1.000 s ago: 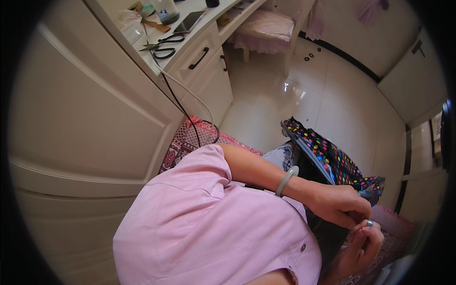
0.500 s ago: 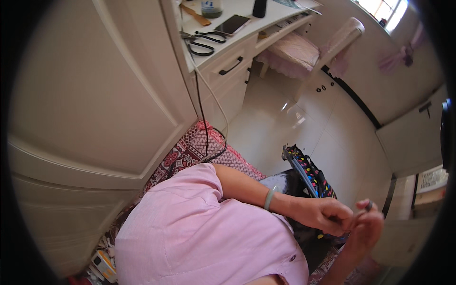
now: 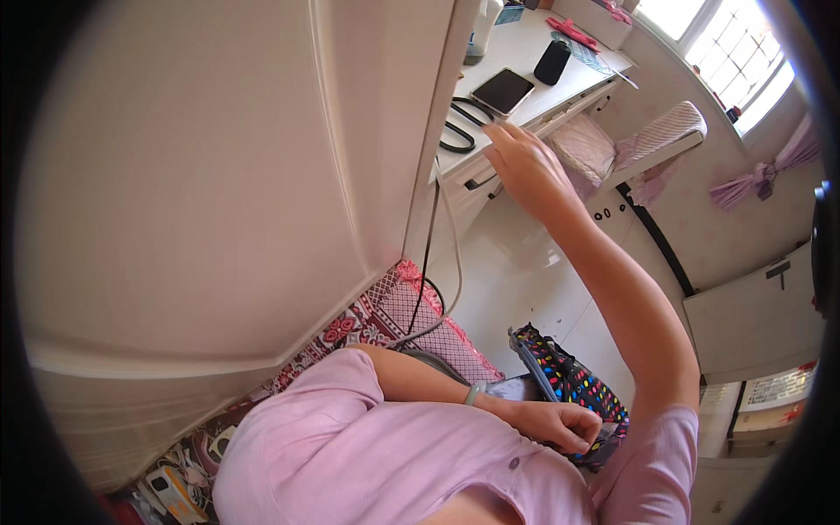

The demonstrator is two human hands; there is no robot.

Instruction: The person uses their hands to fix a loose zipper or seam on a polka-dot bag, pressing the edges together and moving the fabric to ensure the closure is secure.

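Observation:
My right hand (image 3: 529, 171) is stretched out over the front edge of the white desk (image 3: 525, 54), fingers extended and apart from the thumb. Right beside its fingertips lie scissors (image 3: 458, 138) with large black loop handles; their blades are hidden behind the tall white panel. A phone (image 3: 502, 91) with a dark screen rests just beyond the fingertips. Low in front of my body, my left hand (image 3: 560, 426) is closed, with a pale green bangle (image 3: 475, 393) on the wrist. Whatever its curled fingers hold, if anything, cannot be made out.
A tall white panel (image 3: 219, 175) fills the left side. Cables (image 3: 457, 262) hang from the desk. Below are a black bag with coloured dots (image 3: 569, 372) and a patterned red-and-white cloth (image 3: 420, 306). A pink-covered chair (image 3: 582, 153) and a dark cylinder (image 3: 552, 62) stand farther off.
My hands, earlier close together at the lower right, have separated. The right one has gone up and forward to the desk; the left has shifted slightly left and stays curled. The view has turned.

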